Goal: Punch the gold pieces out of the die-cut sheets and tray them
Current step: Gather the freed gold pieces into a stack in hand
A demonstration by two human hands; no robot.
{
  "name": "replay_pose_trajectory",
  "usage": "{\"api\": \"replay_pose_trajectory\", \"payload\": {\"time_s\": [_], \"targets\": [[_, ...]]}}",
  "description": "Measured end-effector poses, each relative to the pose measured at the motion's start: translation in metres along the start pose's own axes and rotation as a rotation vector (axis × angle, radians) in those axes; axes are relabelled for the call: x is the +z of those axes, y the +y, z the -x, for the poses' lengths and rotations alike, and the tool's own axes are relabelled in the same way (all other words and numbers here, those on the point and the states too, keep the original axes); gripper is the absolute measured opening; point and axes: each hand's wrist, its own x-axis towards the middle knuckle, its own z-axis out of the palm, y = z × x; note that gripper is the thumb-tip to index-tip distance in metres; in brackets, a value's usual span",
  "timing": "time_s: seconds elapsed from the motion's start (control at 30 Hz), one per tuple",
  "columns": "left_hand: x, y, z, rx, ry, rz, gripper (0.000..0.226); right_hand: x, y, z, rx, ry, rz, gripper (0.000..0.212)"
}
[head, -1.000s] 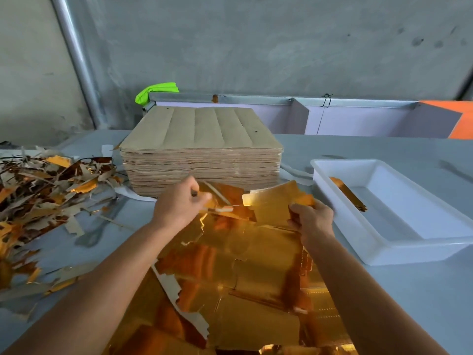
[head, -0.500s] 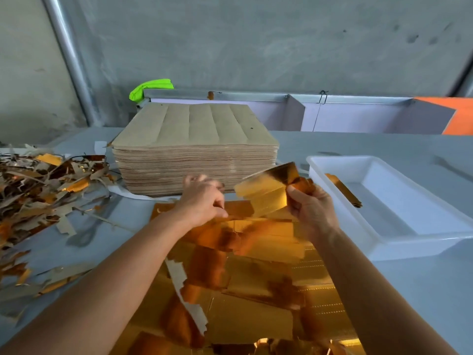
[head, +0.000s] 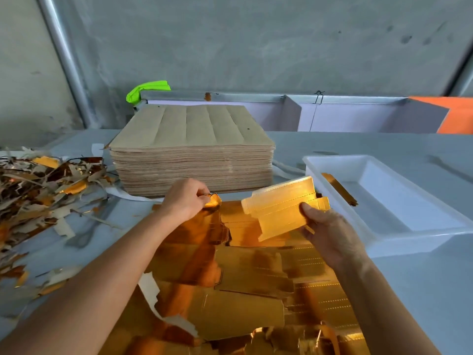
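Fingers (head: pixel 311 213) of the right hand (head: pixel 330 234) curl round the near edge of a punched-out gold piece (head: pixel 284 208), thumb on top, holding it tilted above the gold die-cut sheet (head: pixel 230 290) and just left of the white tray (head: pixel 332 165). Over on the other side, the left hand (head: pixel 184 198) pinches a small crumpled gold scrap (head: pixel 213 201) between thumb and fingertips at the sheet's far edge. That sheet lies flat on the grey table (head: pixel 422 290), torn and partly emptied, with white backing showing along one rip. One narrow gold strip (head: pixel 337 188) rests inside the tray against its left wall. Behind the hands stands a tall stack of brown sheets (head: pixel 192 149). A heap of offcuts (head: pixel 38 190) sprawls at the left. A green cloth (head: pixel 148 89) sits by the back rail.
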Motion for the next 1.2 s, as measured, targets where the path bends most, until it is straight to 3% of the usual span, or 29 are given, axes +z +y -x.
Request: {"api": "replay_pose_trajectory", "payload": {"time_s": [0.17,0.33,0.47,0.57,0.63,0.7,0.77,0.83,0.97,1.2], "targets": [[-0.002,0.003,0.002,0.011,-0.014,-0.025,0.009,0.013,0.014,0.03,-0.015,-0.007,0.141,0.012],[-0.003,0.009,0.007,-0.01,-0.005,0.057,0.008,0.038,0.041,0.024,0.128,0.114,0.148,0.022],[-0.008,0.007,0.01,-0.01,-0.043,0.081,0.009,0.048,0.052,0.008,0.061,0.347,0.192,0.009],[-0.011,0.008,0.013,0.05,-0.201,0.003,0.03,0.054,0.052,0.0,-0.048,0.452,0.357,0.009],[-0.01,0.011,0.014,0.086,-0.302,-0.101,0.047,0.056,0.049,-0.003,-0.122,0.433,0.393,0.025],[-0.008,0.013,0.013,0.121,-0.332,-0.182,0.037,0.055,0.044,-0.005,-0.076,0.424,0.223,0.047],[-0.007,0.014,0.013,0.119,-0.319,-0.161,0.021,0.054,0.041,-0.007,0.091,0.416,-0.095,0.061],[-0.007,0.013,0.015,0.114,-0.295,-0.085,0.015,0.055,0.04,-0.008,0.211,0.401,-0.326,0.05],[-0.006,0.011,0.02,0.056,-0.245,0.071,0.022,0.061,0.054,-0.008,0.198,0.395,-0.274,0.01],[-0.002,0.006,0.02,-0.021,-0.239,0.212,0.034,0.07,0.06,-0.011,0.235,0.386,-0.275,0.019]]}}
